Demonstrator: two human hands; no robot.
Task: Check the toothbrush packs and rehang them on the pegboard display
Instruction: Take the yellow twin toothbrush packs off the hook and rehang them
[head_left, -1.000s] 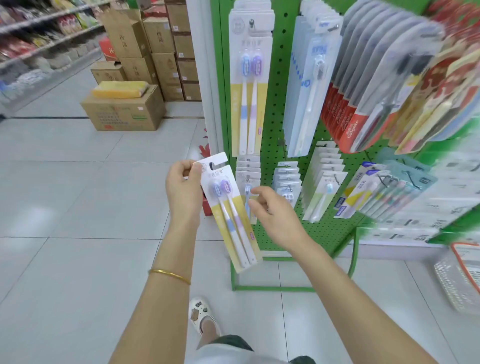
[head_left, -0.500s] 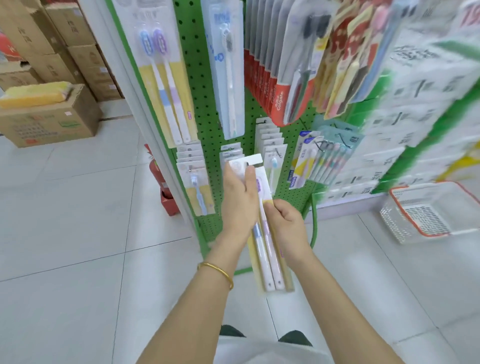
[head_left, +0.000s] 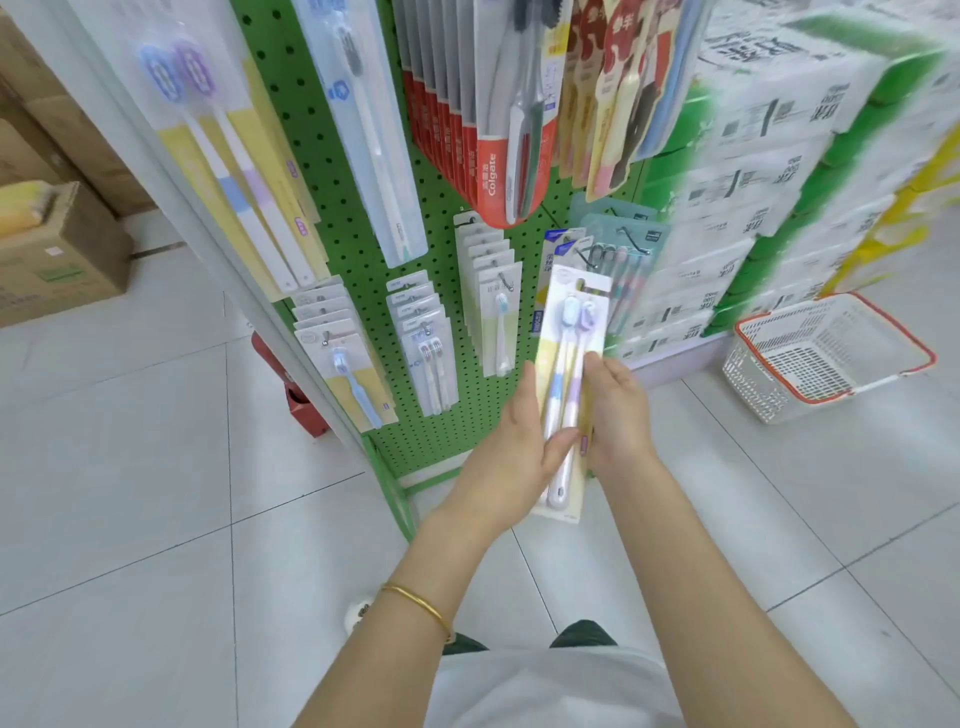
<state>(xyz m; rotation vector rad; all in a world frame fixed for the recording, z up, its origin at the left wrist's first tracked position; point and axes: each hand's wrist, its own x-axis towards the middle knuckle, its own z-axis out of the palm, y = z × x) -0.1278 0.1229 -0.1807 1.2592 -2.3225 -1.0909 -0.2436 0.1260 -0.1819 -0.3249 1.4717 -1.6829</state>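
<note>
A twin toothbrush pack (head_left: 570, 332), yellow card with a blue and a purple brush, stands upright in front of the green pegboard (head_left: 358, 244). My left hand (head_left: 519, 441) grips its lower left edge, thumb across the handles. My right hand (head_left: 618, 415) holds the right edge, fingers behind the card. Matching twin packs (head_left: 239, 176) hang at the pegboard's upper left. Other toothbrush packs (head_left: 421, 343) hang on hooks in rows lower down.
A white and red shopping basket (head_left: 826, 358) sits on the tiled floor at right. Stacked tissue packs (head_left: 779, 171) stand behind it. Cardboard boxes (head_left: 57, 260) are at far left. A red extinguisher (head_left: 296, 395) stands by the rack's base.
The view has swung right and closer to the pegboard. The pack now faces me front side up, and my left hand has slid from its top down to the lower edge.
</note>
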